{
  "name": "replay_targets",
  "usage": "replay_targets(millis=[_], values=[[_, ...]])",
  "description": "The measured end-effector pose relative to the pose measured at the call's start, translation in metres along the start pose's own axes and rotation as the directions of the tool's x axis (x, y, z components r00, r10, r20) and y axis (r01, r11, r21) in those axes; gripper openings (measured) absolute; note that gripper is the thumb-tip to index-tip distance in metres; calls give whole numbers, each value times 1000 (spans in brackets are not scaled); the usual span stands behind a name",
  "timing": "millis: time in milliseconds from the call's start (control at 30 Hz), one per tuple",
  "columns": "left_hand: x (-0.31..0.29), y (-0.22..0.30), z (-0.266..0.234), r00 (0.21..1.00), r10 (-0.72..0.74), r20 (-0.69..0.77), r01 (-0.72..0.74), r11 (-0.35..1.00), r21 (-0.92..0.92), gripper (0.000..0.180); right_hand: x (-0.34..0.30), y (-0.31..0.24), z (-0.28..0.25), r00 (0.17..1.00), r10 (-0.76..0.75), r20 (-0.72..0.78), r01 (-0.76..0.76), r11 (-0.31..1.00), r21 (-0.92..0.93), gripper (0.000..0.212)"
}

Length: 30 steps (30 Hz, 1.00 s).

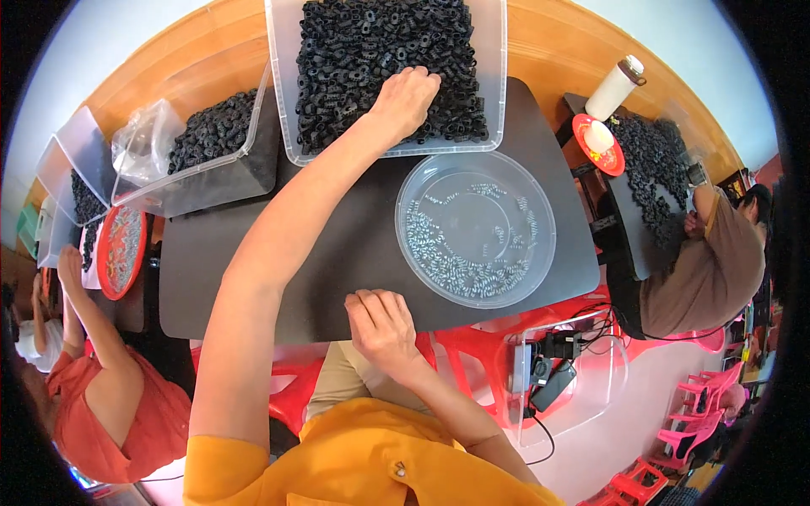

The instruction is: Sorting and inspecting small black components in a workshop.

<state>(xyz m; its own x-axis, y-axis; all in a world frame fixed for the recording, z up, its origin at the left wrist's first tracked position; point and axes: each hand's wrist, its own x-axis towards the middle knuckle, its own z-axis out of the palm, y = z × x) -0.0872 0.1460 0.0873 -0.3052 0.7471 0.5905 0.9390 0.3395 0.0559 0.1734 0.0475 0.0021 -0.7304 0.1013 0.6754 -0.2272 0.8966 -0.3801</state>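
Note:
My left hand (407, 103) reaches over a clear plastic bin (498, 101) heaped with small black plastic parts (354, 59). Its fingers are curled down against the parts, and the fingertips are hidden. Near the table's front edge is my right hand (381, 331), its fingers drawn together; whatever they may hold is too small or hidden to see. To the right of it, on the dark table (337, 253), lies a round clear tray (540, 181) with many small silvery pieces, which look like coil springs (430, 244), gathered mostly along its left and near sides.
Left stands another clear bin (198, 192) of black parts, beside a red tray (105, 253) of small pieces. Co-workers sit left in a red top (126, 413) and right in brown (709, 270). A white bottle (614, 88) stands far right; below the table are cables and a clear box (582, 405).

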Motion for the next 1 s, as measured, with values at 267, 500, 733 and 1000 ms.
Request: replay_targets(millis=[267, 500, 733, 1000], values=[[-91, 29, -54, 940, -298, 165, 296, 475, -829, 18, 4, -13, -40, 995, 90, 30, -95, 930, 356, 10], [-179, 37, -53, 767, -371, 524, 453, -266, -851, 15, 82, 106, -84, 967, 211, 144, -181, 964, -196, 17], [-190, 38, -33, 806, -292, 515, 373, -425, -825, 12, 98, 164, -60, 830, 317, 459, -246, 947, -208, 13], [-191, 31, -34, 815, -202, 542, 379, -522, -764, 12, 99, 148, -68, 924, 316, 216, -318, 948, -23, 7]])
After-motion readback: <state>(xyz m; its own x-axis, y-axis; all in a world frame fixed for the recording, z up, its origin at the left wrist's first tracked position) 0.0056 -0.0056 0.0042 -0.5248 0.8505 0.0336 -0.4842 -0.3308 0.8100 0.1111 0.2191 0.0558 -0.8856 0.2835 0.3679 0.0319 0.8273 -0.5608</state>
